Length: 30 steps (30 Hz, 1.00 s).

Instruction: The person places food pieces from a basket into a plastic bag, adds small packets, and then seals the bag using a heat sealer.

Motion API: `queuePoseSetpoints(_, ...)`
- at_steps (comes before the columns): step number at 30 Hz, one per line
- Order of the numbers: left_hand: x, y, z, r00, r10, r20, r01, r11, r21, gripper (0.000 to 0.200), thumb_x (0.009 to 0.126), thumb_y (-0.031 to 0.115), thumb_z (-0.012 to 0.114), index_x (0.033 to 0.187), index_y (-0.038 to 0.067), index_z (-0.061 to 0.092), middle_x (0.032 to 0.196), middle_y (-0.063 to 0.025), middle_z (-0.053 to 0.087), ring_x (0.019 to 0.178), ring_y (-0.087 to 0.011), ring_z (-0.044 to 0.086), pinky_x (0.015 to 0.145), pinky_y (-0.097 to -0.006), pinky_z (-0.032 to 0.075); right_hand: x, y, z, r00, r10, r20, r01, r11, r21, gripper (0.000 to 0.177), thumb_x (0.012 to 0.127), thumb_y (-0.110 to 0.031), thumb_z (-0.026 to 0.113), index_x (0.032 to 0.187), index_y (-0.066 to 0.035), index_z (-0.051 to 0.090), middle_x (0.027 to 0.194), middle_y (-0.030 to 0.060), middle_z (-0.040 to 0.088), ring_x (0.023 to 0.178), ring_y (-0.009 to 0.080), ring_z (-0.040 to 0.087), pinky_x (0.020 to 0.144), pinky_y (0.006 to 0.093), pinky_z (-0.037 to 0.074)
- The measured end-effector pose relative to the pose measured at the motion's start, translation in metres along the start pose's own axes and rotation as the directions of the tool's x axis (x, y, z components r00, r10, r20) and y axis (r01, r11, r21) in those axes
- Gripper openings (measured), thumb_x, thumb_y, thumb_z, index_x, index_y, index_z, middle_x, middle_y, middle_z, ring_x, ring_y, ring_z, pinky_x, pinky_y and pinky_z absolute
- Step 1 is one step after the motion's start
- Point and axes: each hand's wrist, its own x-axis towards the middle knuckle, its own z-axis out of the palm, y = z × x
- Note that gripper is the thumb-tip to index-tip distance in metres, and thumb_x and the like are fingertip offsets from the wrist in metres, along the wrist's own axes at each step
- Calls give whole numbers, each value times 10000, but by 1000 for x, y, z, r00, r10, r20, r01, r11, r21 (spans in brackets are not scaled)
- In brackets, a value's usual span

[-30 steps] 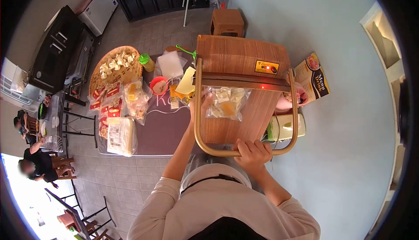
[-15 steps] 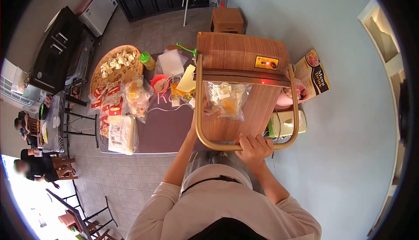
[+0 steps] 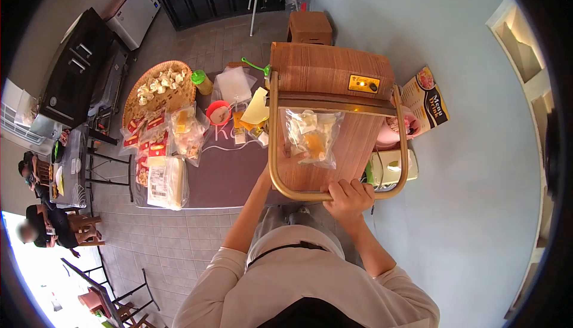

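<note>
A wood-patterned sealing machine (image 3: pixel 331 68) stands on the table, with a gold bar handle (image 3: pixel 273 143) framing its front. My right hand (image 3: pixel 349 199) is wrapped around the lower bar of that handle. Under the sealing edge lies a clear plastic bag (image 3: pixel 313 137) holding pale pieces and an orange-yellow packet, its top edge at the machine's slot. My left hand (image 3: pixel 293 161) holds the bag at its lower left; some of the fingers are hidden by the bag. On the control panel (image 3: pixel 363 84) an amber light glows.
Left on the table (image 3: pixel 221 179) are a woven tray (image 3: pixel 134 102) of pale pieces, filled bags (image 3: pixel 185 128), a stack of packaging (image 3: pixel 168 185), a red cup (image 3: pixel 218 112) and a green-capped bottle (image 3: pixel 202 82). A menu board (image 3: pixel 427 98) stands right. People sit far left.
The panel light has turned from red to amber, and the red glow at the sealing edge is gone. My left hand has shifted slightly right and down along the bag. My right hand stays on the handle.
</note>
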Motion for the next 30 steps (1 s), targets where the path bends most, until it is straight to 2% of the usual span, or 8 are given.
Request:
queuePoseSetpoints(2, 3, -10, 0, 996, 74, 52, -62, 977, -203, 511, 691, 168, 715, 1081, -18, 442, 970, -85, 537, 887, -149, 511, 732, -269, 444, 2, -1, -1, 1000, 12, 7, -12, 1000, -14, 261, 534, -113, 604, 471, -146, 353, 432, -24, 357, 410, 139, 354, 455, 277, 213)
queuePoseSetpoints(6, 4, -16, 0, 996, 84, 39, -74, 976, -203, 507, 691, 167, 714, 1081, -15, 445, 971, -83, 546, 894, -149, 520, 736, -272, 447, 1, -2, 0, 1000, 16, 0, -16, 1000, 1, 277, 529, -104, 597, 466, -143, 330, 434, -20, 356, 408, 142, 348, 454, 281, 213)
queuePoseSetpoints(11, 1, -4, -1, 996, 7, 90, 8, 986, -168, 466, 707, 148, 698, 1078, 0, 459, 959, -67, 555, 869, -144, 531, 746, -272, 443, 1, -1, 0, 1000, 16, -9, -16, 1000, 7, 280, 532, -100, 599, 468, -144, 330, 433, -19, 352, 408, 142, 350, 454, 283, 213)
queuePoseSetpoints(18, 0, -9, 1, 999, 13, 49, -4, 985, -174, 456, 713, 146, 691, 1084, 6, 465, 966, -63, 554, 871, -143, 527, 748, -273, 443, 1, -1, -1, 1000, 15, 12, -15, 1000, 9, 278, 529, -107, 605, 470, -146, 336, 435, -21, 354, 412, 140, 358, 452, 281, 212)
queuePoseSetpoints(20, -1, -7, 3, 997, 73, 14, -69, 981, -179, 457, 721, 150, 684, 1091, 4, 459, 969, -62, 554, 876, -145, 525, 751, -272, 441, 0, 0, 0, 1000, 9, 1, -9, 1000, 6, 269, 532, -106, 603, 472, -145, 343, 437, -20, 354, 410, 140, 357, 450, 281, 211)
queuePoseSetpoints(24, 3, -14, 2, 998, 40, 53, -29, 980, -196, 462, 728, 159, 678, 1099, 2, 449, 962, -59, 554, 874, -145, 524, 749, -269, 440, 0, 0, 0, 1000, 7, -14, -7, 1000, 13, 261, 536, -113, 605, 476, -145, 353, 437, -20, 352, 409, 140, 355, 450, 281, 209)
queuePoseSetpoints(27, 3, -16, 2, 988, 153, 30, -146, 976, -162, 458, 734, 165, 673, 1099, 6, 449, 957, -59, 556, 870, -142, 524, 745, -270, 442, 0, 0, -1, 1000, 5, 12, -5, 1000, 3, 266, 543, -132, 616, 478, -146, 358, 439, -22, 354, 413, 139, 358, 454, 280, 215)
queuePoseSetpoints(30, 1, -11, 1, 994, 97, 53, -92, 992, -89, 383, 743, 71, 638, 1066, -30, 458, 957, -46, 546, 841, -105, 514, 726, -246, 439, 0, -1, -1, 1000, 4, 11, -4, 1000, 6, 265, 545, -142, 623, 480, -147, 367, 442, -24, 357, 418, 138, 361, 458, 280, 221)
